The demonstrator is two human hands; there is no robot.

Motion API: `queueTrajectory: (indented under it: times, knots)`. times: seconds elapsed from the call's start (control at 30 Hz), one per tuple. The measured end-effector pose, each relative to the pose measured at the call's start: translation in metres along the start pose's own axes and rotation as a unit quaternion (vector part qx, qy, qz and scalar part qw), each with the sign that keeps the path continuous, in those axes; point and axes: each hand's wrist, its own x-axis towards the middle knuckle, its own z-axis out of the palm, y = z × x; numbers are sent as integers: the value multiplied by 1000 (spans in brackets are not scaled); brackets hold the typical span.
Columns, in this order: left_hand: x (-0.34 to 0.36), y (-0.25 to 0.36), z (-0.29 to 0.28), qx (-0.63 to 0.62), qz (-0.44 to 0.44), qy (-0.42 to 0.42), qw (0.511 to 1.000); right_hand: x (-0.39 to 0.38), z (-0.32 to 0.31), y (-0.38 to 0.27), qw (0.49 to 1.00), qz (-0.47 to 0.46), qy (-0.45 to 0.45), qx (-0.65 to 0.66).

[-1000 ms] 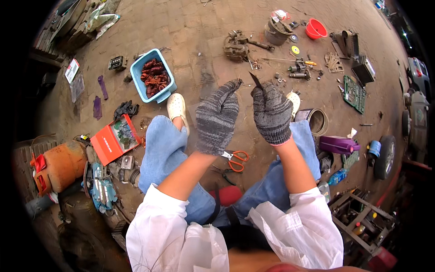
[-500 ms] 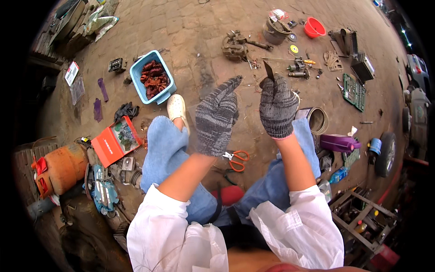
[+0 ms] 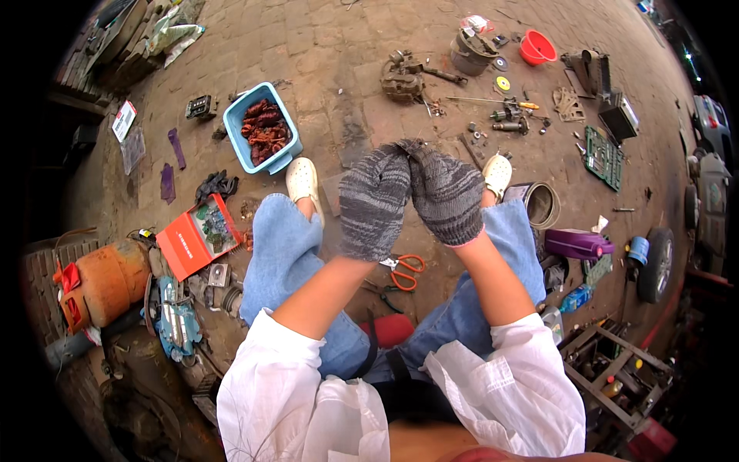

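Both my hands wear grey and black knitted gloves and meet in front of me above the floor. My left hand is closed, its fingertips pressed against those of the other hand. My right hand is closed too, with its fingers bent inward. Whatever lies between the fingertips is hidden by the gloves; only a dark patch shows at their tips. Below my hands, orange-handled scissors lie on the floor between my legs, beside dark-handled pliers.
A blue tub of reddish-brown copper coils stands ahead left, near an open red box. An orange gas cylinder is at left. At right are a purple jug, a green tool case and a red bowl.
My hands have come together from apart. The dark pointed strip that stood up from my right hand no longer shows there. My right shoe and a dark flat piece on the floor have come into view.
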Motion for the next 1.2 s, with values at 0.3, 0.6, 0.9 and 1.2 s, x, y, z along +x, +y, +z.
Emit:
queueTrajectory:
  times: [0.3, 0.6, 0.9, 1.2]
  knots:
    - [0, -8, 7, 110, 22, 13, 994, 5, 5, -5, 998, 49, 26, -8]
    - [0, -8, 12, -8, -122, 22, 992, 5, 23, 32, 976, 92, 43, -193]
    - [5, 22, -3, -200, -141, 20, 970, 6, 4, 14, 961, 129, 203, 136]
    - [4, 0, 1, -38, 16, 58, 997, 9, -8, -10, 973, 125, 107, 164]
